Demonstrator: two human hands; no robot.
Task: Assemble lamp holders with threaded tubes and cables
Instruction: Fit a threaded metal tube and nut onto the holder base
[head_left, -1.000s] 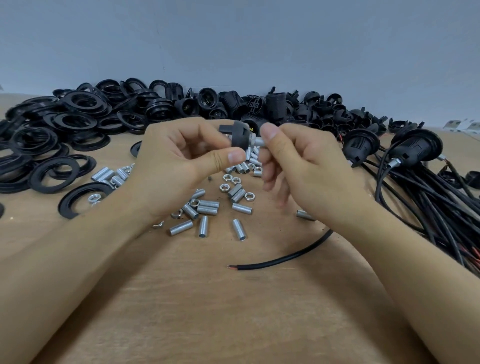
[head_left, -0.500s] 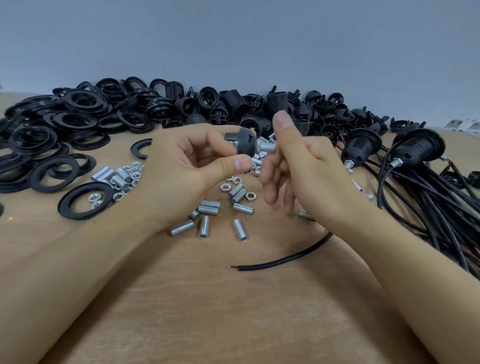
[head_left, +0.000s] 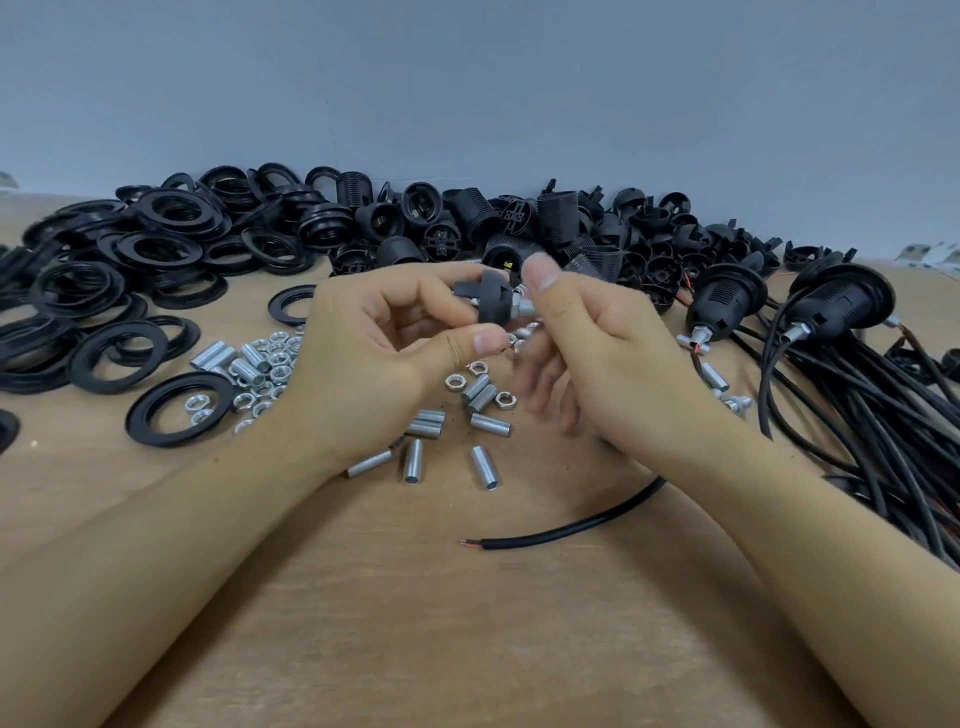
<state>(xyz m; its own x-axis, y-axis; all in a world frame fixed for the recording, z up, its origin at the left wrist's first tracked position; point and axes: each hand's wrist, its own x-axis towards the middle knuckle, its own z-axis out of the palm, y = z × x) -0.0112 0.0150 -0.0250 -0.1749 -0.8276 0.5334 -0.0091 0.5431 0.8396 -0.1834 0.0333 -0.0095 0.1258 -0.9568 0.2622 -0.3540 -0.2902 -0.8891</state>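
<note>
Tube going into lamp holder cap, mid-air above table.
Left hand (head_left: 374, 343) grips black cap (head_left: 484, 300); right hand (head_left: 587, 353) pinches threaded tube (head_left: 523, 307), axis horizontal, entering cap from right.

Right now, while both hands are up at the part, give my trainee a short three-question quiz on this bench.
1. True or false: the left hand grips the black plastic lamp-holder cap.
2. Which end of the loose black cable on the wooden table shows bare wire: left or right?
3. Multiple choice: the silver threaded metal tube sticking out of the cap is at the fingers of A) the right hand, B) neither hand, C) the left hand only.

Key: 1 true; 2 left; 3 A.
</note>
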